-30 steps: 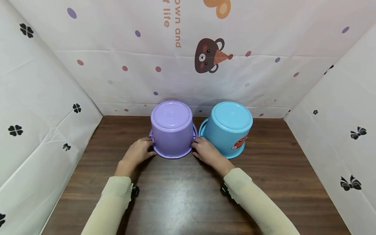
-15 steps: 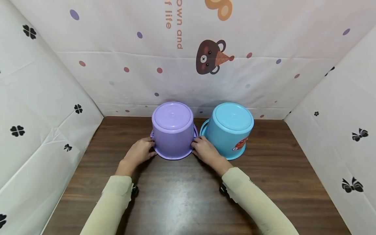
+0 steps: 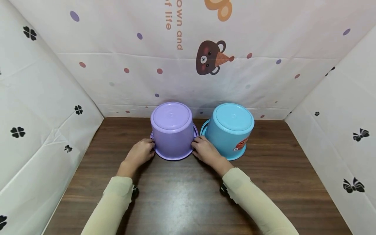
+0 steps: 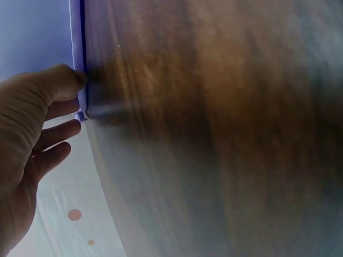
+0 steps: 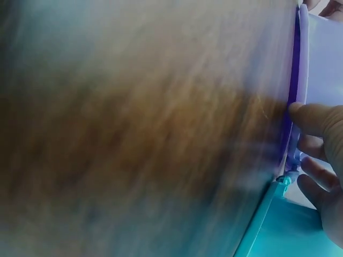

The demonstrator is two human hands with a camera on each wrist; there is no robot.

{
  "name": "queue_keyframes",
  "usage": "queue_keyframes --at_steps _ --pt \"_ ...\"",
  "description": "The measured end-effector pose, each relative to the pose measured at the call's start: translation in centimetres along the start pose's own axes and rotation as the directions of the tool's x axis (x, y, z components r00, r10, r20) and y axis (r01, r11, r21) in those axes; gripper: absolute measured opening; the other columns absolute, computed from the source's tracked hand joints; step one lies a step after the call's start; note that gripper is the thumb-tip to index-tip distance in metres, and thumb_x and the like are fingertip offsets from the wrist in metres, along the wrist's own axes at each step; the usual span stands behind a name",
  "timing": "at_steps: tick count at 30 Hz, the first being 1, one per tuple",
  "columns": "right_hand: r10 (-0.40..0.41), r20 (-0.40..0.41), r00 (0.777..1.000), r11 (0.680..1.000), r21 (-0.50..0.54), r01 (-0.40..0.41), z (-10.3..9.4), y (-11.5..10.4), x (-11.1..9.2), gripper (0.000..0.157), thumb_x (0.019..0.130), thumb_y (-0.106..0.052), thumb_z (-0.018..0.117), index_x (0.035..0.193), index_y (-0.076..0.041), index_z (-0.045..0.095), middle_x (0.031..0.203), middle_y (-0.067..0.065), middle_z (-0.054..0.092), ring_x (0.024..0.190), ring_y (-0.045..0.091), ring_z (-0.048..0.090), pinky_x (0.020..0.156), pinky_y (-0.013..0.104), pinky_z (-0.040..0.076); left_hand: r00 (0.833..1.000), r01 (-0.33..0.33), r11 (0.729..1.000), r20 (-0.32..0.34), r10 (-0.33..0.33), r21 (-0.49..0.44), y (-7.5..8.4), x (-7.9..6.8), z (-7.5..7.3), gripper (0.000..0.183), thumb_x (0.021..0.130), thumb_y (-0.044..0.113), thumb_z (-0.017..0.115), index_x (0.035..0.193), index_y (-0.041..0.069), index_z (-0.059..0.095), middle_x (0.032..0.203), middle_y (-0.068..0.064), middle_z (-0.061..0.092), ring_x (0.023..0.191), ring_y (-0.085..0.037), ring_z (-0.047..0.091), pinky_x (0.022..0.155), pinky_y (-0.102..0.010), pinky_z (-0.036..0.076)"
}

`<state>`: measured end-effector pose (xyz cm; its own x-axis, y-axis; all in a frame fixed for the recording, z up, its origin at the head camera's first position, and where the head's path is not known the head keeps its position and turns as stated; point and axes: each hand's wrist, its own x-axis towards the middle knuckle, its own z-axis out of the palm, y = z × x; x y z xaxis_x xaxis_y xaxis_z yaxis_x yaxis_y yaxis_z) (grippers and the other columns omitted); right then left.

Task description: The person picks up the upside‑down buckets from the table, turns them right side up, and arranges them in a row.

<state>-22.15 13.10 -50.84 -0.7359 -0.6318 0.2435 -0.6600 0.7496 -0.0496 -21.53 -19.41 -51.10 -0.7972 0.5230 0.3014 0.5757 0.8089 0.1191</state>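
Observation:
An upside-down purple bucket point(image 3: 172, 140) stands near the back of the table, its base facing up. At its left rim my left hand point(image 3: 139, 152) pinches the edge; in the left wrist view the thumb point(image 4: 69, 80) lies on the rim with fingers bent around behind it. My right hand point(image 3: 205, 150) grips the right side, and the right wrist view has its thumb point(image 5: 308, 115) on the purple rim, the other fingers by the handle joint. Close to the right hand sits an upside-down light-blue bucket point(image 3: 229, 140) with a red label and its handle lowered on the left.
The brown wood-grain table point(image 3: 179, 202) stretches in front of both buckets. A white patterned back sheet point(image 3: 132, 88) rises right behind them. White sheets border the table on the left point(image 3: 44, 130) and right point(image 3: 332, 130).
My left thumb has drawn in against the purple bucket's rim. The purple bucket has shifted very slightly left; the light-blue bucket and my right hand look nearly unchanged.

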Motion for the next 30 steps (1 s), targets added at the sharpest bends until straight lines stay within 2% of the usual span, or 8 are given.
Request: queue_keyframes --at_steps 7,14,21,25,30 --pt "-0.029 -0.036 0.999 1.0 0.009 0.029 -0.1 0.1 -0.1 0.018 0.086 -0.021 0.083 0.095 -0.011 0.072 0.105 0.006 0.066 0.107 0.028 0.059 0.096 0.038 0.052 0.999 -0.028 0.999 -0.022 0.028 -0.014 -0.2 -0.2 -0.2 0.01 0.077 0.004 0.081 0.081 0.002 0.072 0.094 -0.012 0.07 0.092 -0.035 0.068 0.082 -0.049 0.057" --pt "-0.068 -0.123 0.99 0.996 0.041 0.074 -0.3 0.2 -0.2 0.017 0.081 -0.013 0.082 0.09 -0.01 0.068 0.102 0.007 0.064 0.105 0.031 0.059 0.094 0.039 0.052 0.999 -0.03 0.999 -0.025 0.029 -0.036 -0.3 -0.5 -0.2 0.013 0.079 0.006 0.084 0.087 0.002 0.074 0.102 -0.013 0.072 0.1 -0.034 0.07 0.088 -0.048 0.058" --pt "-0.092 -0.203 0.975 0.99 0.087 0.112 -0.5 0.5 -0.2 0.018 0.077 -0.007 0.079 0.082 -0.009 0.062 0.096 0.008 0.062 0.101 0.032 0.062 0.089 0.039 0.054 0.998 0.048 0.994 -0.034 -0.051 -0.097 0.2 -0.7 -1.1 0.02 0.08 0.008 0.085 0.087 0.004 0.067 0.099 -0.011 0.069 0.1 -0.032 0.066 0.086 -0.048 0.056" --pt "-0.103 -0.232 0.967 0.984 0.115 0.132 -0.7 0.5 -0.3 0.019 0.075 -0.005 0.079 0.081 -0.008 0.061 0.094 0.009 0.061 0.1 0.035 0.063 0.089 0.041 0.054 0.995 0.076 0.989 -0.051 -0.083 -0.129 0.5 -0.9 -1.1 0.023 0.079 0.008 0.085 0.088 0.005 0.064 0.106 -0.014 0.067 0.108 -0.034 0.063 0.092 -0.049 0.055" --pt "-0.114 -0.26 0.959 0.975 0.155 0.158 -0.8 0.5 -0.6 0.019 0.074 -0.005 0.078 0.081 -0.007 0.06 0.093 0.008 0.059 0.099 0.035 0.061 0.088 0.042 0.053 0.987 0.086 0.976 -0.117 -0.111 -0.198 0.5 -1.3 -0.5 0.025 0.073 0.0 0.084 0.086 0.003 0.063 0.113 -0.019 0.065 0.112 -0.04 0.06 0.098 -0.053 0.052"
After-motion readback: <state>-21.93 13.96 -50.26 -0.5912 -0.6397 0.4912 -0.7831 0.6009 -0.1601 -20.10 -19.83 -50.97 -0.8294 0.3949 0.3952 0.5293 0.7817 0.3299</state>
